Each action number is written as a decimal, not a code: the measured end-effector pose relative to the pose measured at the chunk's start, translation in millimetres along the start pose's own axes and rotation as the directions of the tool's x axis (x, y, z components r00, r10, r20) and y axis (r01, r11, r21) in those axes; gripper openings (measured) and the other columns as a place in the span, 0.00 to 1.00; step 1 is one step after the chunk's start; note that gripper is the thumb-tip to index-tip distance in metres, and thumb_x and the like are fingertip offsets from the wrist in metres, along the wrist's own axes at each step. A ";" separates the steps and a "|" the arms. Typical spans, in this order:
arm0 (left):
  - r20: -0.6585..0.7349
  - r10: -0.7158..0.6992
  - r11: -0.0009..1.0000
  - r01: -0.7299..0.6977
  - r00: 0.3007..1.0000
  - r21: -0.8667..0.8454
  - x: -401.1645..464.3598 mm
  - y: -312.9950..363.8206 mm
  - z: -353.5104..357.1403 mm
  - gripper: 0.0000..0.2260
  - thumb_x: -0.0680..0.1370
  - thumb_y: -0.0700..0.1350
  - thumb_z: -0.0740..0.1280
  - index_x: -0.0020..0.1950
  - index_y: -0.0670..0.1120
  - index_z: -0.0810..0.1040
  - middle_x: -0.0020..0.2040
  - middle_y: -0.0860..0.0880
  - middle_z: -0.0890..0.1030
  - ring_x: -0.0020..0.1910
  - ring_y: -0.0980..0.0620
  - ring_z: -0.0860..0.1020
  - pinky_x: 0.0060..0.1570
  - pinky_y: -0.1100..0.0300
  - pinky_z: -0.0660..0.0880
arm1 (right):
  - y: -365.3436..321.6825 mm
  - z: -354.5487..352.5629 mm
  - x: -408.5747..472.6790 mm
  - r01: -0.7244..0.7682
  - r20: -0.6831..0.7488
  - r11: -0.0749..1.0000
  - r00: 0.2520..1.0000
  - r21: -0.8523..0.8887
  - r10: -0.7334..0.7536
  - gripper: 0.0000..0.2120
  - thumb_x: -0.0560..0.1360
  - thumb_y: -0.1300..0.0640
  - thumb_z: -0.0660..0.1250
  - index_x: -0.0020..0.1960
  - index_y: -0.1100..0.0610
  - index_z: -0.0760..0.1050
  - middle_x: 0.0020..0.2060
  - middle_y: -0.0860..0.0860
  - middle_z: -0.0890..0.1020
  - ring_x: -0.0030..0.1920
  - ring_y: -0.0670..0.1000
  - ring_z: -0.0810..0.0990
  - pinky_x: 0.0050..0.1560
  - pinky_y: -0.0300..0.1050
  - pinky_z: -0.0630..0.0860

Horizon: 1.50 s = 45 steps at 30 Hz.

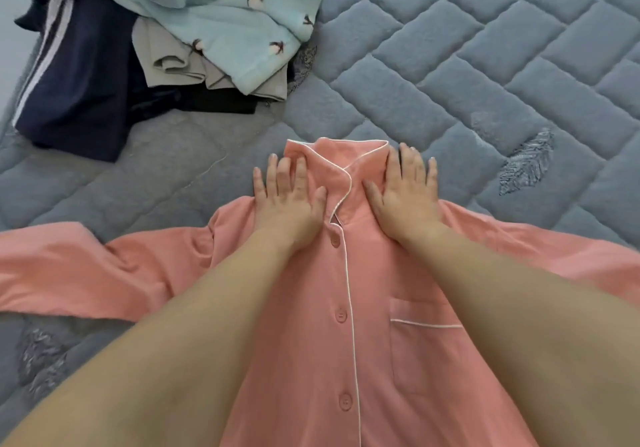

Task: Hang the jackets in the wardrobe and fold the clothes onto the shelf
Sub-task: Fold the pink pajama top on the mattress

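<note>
Head view: the pink shirt [346, 308] runs off the bottom edge, so its hem is out of sight, and both forearms cover much of its shoulders. Its 2 sleeves reach toward 9 and 3 o'clock; the right one is cut off by the frame edge. At 11 o'clock a heap of clothes is only partly visible, cropped at the top and left: a navy garment [79, 75] with a pale stripe, a grey piece [180, 62] and a mint fleece [214, 6] with small dark motifs lying on top of it.

The shirt is salmon pink with white piping along the collar, placket and chest pocket, and 3 buttons show down the front. It lies face up on the grey-blue quilted bed cover [485, 48], at the centre and 6 o'clock, its long axis running from 6 to 12 o'clock with the collar pointing to 12.

The left hand [287, 197] and right hand [405, 193] press flat on either side of the collar, fingers straight and spread, gripping nothing.
</note>
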<state>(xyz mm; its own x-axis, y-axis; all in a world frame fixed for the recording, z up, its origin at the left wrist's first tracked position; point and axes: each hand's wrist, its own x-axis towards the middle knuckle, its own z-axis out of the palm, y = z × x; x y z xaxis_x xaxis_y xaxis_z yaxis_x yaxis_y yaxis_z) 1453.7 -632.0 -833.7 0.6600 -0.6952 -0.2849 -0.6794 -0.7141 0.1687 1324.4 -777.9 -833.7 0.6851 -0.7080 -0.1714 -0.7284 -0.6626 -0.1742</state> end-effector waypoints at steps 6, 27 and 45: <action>-0.189 0.004 1.000 -0.006 0.982 -0.010 3.6 -1.7 13.6 0.34 0.77 0.60 0.52 0.79 0.44 0.59 0.78 0.42 0.58 0.79 0.42 0.52 0.77 0.43 0.43 | 9.0 20.9 4.2 0.074 -0.192 0.997 0.979 0.027 -0.067 0.32 0.78 0.41 0.53 0.74 0.62 0.64 0.75 0.59 0.65 0.75 0.59 0.61 0.76 0.62 0.47; -0.231 -0.210 0.766 0.013 0.950 -0.643 -2.1 12.6 -43.9 0.25 0.71 0.31 0.59 0.67 0.45 0.74 0.56 0.46 0.70 0.60 0.43 0.68 0.63 0.59 0.64 | 8.3 -21.7 -29.0 0.243 -0.394 0.848 0.918 0.471 -0.044 0.10 0.72 0.68 0.63 0.53 0.61 0.76 0.54 0.54 0.84 0.53 0.60 0.79 0.59 0.55 0.69; -0.119 -0.642 0.508 0.304 0.758 -0.806 -180.1 -167.2 -71.7 0.16 0.73 0.33 0.63 0.60 0.41 0.76 0.58 0.43 0.75 0.56 0.45 0.73 0.60 0.54 0.69 | -170.0 -52.1 -114.9 0.486 0.185 0.866 0.846 0.121 -0.500 0.24 0.74 0.61 0.61 0.70 0.59 0.71 0.69 0.56 0.73 0.67 0.59 0.71 0.68 0.53 0.65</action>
<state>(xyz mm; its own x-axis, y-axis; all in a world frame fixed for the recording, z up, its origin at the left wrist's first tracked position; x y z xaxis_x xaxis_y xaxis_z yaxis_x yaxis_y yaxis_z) 1471.5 -393.3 -743.0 0.9743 -0.0781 -0.2115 0.1136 -0.6406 0.7595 1369.0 -596.6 -733.9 0.9458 -0.2221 -0.2369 -0.2966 -0.8880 -0.3514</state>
